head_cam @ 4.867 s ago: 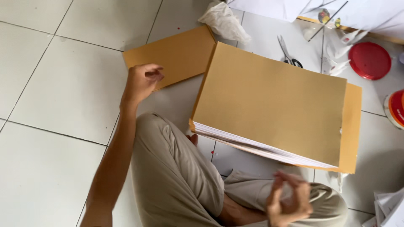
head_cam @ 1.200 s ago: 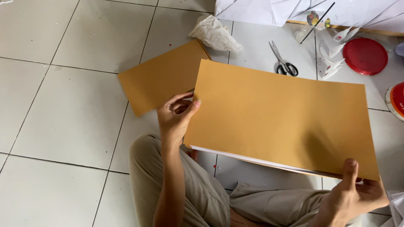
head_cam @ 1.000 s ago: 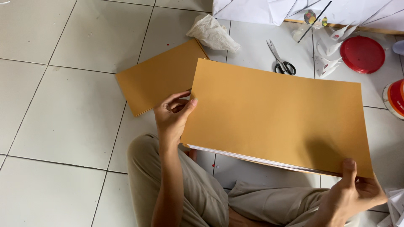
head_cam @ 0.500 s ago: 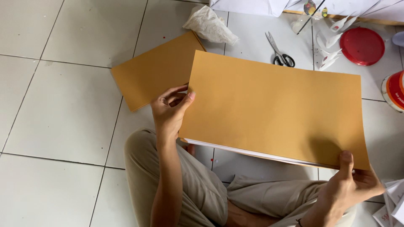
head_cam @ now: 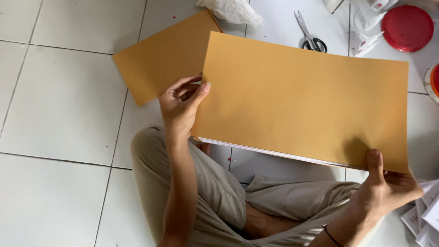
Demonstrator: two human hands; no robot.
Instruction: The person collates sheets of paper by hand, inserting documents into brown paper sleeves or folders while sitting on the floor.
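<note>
Paper stack [head_cam: 302, 100] spans between your hands: left hand [head_cam: 180, 103] pinches its left edge, right hand [head_cam: 384, 187] grips its near-right corner.

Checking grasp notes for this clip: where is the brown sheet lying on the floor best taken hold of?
Probably at its near left corner, coming from the left hand side. The sheet lies flat on the tiles, so an edge must be lifted first; its right part is hidden behind the held stack, while the left edge is exposed.
</note>
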